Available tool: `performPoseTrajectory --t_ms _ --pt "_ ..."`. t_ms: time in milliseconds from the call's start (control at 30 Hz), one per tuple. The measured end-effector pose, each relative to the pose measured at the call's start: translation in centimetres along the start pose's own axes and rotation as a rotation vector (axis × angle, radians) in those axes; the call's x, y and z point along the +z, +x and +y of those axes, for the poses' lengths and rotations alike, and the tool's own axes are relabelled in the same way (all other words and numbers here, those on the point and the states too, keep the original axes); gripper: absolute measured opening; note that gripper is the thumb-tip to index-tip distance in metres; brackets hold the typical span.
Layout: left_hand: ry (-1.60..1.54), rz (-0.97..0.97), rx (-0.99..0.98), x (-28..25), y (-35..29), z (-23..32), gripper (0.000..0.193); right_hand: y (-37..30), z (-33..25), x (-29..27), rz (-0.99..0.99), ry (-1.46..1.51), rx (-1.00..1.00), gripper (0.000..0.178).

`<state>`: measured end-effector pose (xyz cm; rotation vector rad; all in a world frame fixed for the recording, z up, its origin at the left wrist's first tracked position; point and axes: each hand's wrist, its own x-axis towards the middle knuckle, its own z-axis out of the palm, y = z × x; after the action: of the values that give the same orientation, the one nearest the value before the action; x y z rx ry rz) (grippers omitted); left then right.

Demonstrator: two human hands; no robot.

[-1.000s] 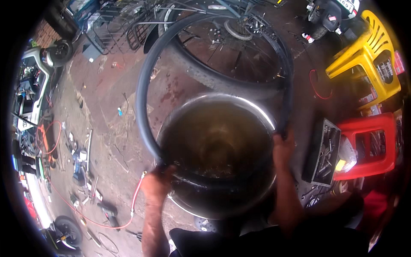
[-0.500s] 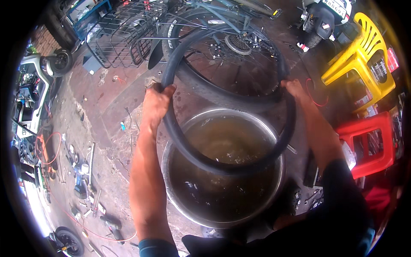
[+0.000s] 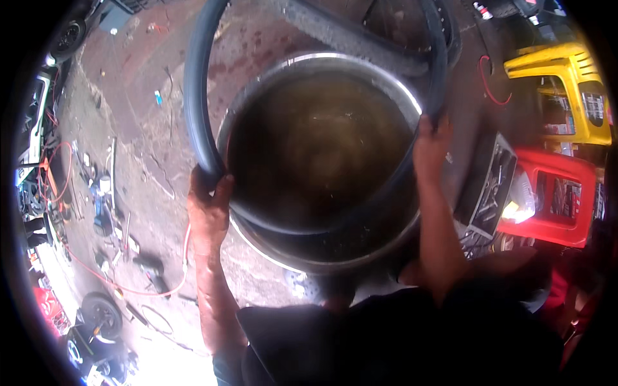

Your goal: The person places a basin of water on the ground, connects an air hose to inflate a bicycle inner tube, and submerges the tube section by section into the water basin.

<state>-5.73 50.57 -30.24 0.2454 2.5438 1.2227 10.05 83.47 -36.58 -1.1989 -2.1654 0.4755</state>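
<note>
My left hand is closed around the left side of an inflated black inner tube. On the tube's right side my right hand grips it too, a little farther from me. Beneath lies a round metal basin of murky brown water. The tube's near arc crosses the basin inside its near rim and looks dim there; I cannot tell how much of it is under water. Its far part rises past the top edge of the view.
Beyond the basin is a bicycle tyre. At right stand a yellow chair, a red stool and a metal tray-like box. Scattered tools and a thin red hose lie on the floor at left.
Both hands have come nearer to me with the tube, and its near arc sits lower over the basin. The view has tilted down, so most of the bicycle is out of sight.
</note>
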Motion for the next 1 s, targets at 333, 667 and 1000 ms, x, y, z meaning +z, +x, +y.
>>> performPoseTrajectory --t_ms 333,667,1000 --pt "-0.422 -0.247 -0.087 5.6 -2.6 -3.5 0.053 -9.3 0.9 -1.9 -0.504 0.321 0.673 0.040" --pt "-0.374 -0.160 -0.120 11.1 0.3 -6.5 0.027 -8.4 2.1 0.3 -0.366 0.381 0.806 0.035" --pt "-0.257 -0.103 0.045 13.0 3.6 -14.5 0.023 -8.3 0.5 0.9 -0.433 0.459 0.946 0.038"
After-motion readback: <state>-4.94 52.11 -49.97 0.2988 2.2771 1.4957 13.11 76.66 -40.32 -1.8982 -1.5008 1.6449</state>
